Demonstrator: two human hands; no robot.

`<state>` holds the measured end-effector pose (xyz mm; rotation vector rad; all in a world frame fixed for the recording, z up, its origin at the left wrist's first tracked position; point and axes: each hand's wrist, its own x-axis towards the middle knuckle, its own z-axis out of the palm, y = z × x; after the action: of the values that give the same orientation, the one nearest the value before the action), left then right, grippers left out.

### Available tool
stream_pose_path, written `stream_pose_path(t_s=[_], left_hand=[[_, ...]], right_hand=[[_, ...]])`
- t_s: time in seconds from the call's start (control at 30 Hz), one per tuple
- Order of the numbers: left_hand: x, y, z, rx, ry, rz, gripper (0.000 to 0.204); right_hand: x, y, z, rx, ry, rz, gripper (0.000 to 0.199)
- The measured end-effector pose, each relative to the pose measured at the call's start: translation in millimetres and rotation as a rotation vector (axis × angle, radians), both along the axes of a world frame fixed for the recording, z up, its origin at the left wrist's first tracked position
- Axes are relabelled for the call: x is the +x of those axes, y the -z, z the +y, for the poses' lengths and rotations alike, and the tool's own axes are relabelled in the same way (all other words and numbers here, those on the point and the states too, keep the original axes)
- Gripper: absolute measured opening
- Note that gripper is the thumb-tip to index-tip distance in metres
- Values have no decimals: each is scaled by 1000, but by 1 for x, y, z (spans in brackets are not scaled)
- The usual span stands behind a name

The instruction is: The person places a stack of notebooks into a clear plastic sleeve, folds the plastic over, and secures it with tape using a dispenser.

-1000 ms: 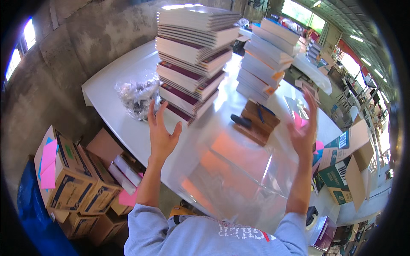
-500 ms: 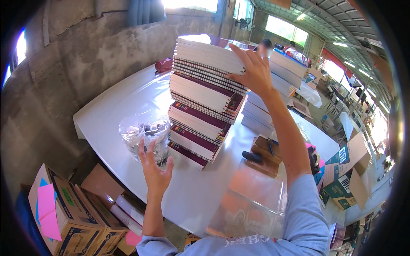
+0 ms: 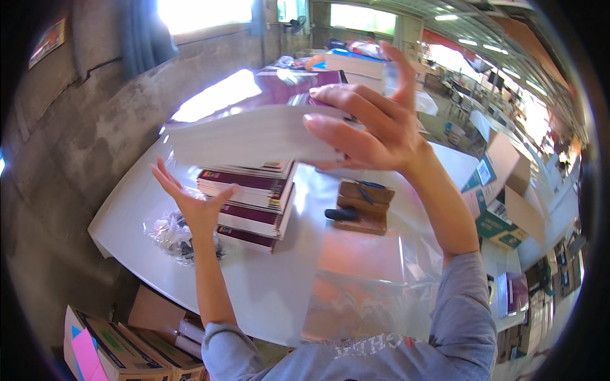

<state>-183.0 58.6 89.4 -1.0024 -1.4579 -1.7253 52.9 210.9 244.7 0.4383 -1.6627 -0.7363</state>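
A thick maroon-covered book [image 3: 248, 136] is tilted up over the stack, its white page edges facing me and its glossy cover catching the window light. My right hand [image 3: 378, 130] grips its right end, thumb against the page edges and fingers over the cover. Below it, a stack of wire-bound maroon books [image 3: 248, 219] stands on the white table [image 3: 273, 305], its upper part hidden by the raised book. My left hand [image 3: 202, 213] is open, fingers and thumb spread, in front of the stack below the book's left end; whether it touches the book I cannot tell.
Behind my left wrist sits a clear plastic bag [image 3: 178, 238] of dark pieces. A brown wooden block [image 3: 368, 206] with blue-handled pliers and a black-handled tool lies right of the stack. Clear plastic sheets [image 3: 362, 254] cover the table's front. Cardboard boxes [image 3: 502, 206] stand right.
My right hand has closed on the book at the top of the stack and tilted it up. My left hand has risen towards the stack. The view has turned rightward and shifted.
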Motion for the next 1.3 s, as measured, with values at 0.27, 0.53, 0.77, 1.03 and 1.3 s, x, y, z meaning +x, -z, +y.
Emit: stream_pose_path(t_s=[0.27, 0.53, 0.77, 1.03, 1.3], left_hand=[[125, 15, 44, -377, 440, 113, 96], [309, 118, 51, -555, 1158, -452, 89], [348, 249, 22, -649, 1105, -747, 81], [364, 255, 31, -650, 1026, -937, 71], [345, 191, 102, -1396, 817, -752, 74]], right_hand=[[197, -2, -24, -278, 145, -397, 104], [361, 154, 2, -1305, 18, -477, 122], [389, 292, -32, -2083, -594, -254, 128], [365, 391, -47, -2277, -135, -108, 69], [356, 355, 25, -2683, -261, -136, 73]])
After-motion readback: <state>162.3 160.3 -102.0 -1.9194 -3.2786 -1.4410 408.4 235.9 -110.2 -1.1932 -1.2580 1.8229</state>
